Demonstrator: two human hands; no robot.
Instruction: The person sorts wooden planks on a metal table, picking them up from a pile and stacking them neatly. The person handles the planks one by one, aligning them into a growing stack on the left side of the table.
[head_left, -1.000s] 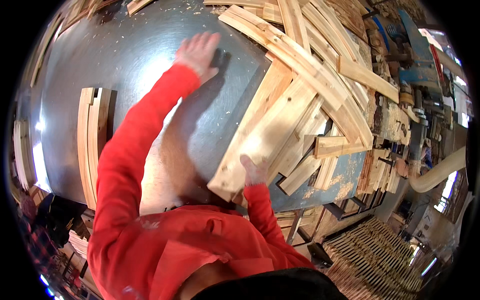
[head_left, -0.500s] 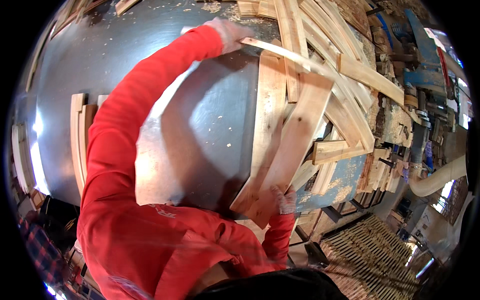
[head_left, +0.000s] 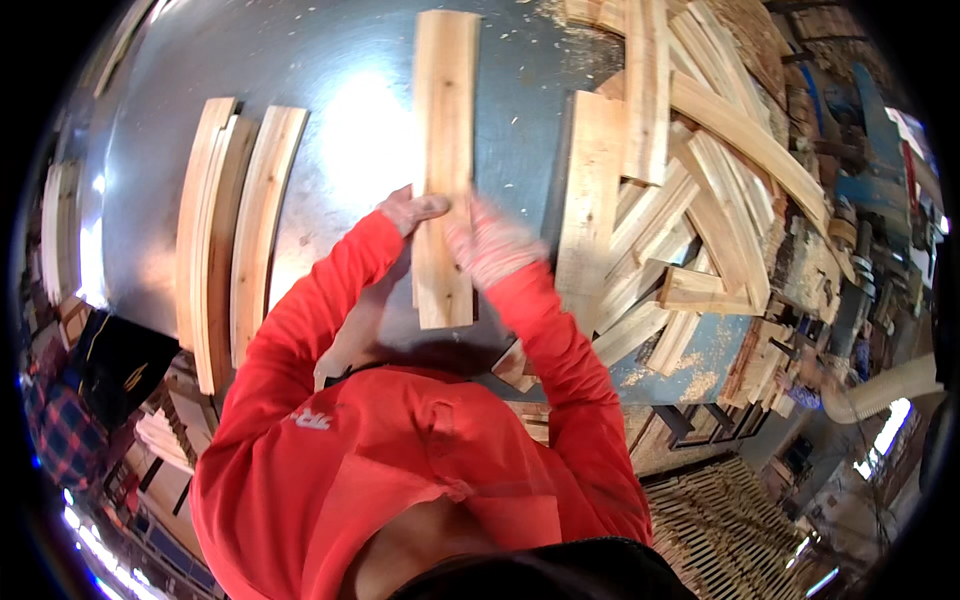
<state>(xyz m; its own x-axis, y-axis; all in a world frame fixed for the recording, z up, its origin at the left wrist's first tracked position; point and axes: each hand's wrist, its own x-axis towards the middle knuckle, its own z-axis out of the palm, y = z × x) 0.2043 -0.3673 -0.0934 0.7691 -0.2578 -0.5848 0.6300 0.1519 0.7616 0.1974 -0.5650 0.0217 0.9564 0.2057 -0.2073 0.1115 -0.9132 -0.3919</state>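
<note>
One pale board [head_left: 447, 100] points straight away from the person in red, over the middle of the shiny metal desk [head_left: 350, 45], and from where I stand I can't tell whether it rests on the metal or is lifted a little. The left hand [head_left: 410, 208] pinches its left edge, thumb laid over the top face, fingers mostly out of sight. Across from it the right hand [head_left: 498, 240] meets the right edge, so blurred that I can't make out whether it grips or lies spread. Off to the left, a pair of slim boards [head_left: 207, 240] sit side by side, with a single board [head_left: 266, 225] just beside them. To the right, a wide board [head_left: 588, 200] lies next to a jumbled heap of boards [head_left: 725, 215], some crossing over others, with sawdust [head_left: 690, 383] scattered near the desk's corner. Beyond that stand a blue machine [head_left: 885, 190] and a ribbed pale hose [head_left: 895, 388], while someone in a plaid shirt [head_left: 62, 428] is at the far left
</note>
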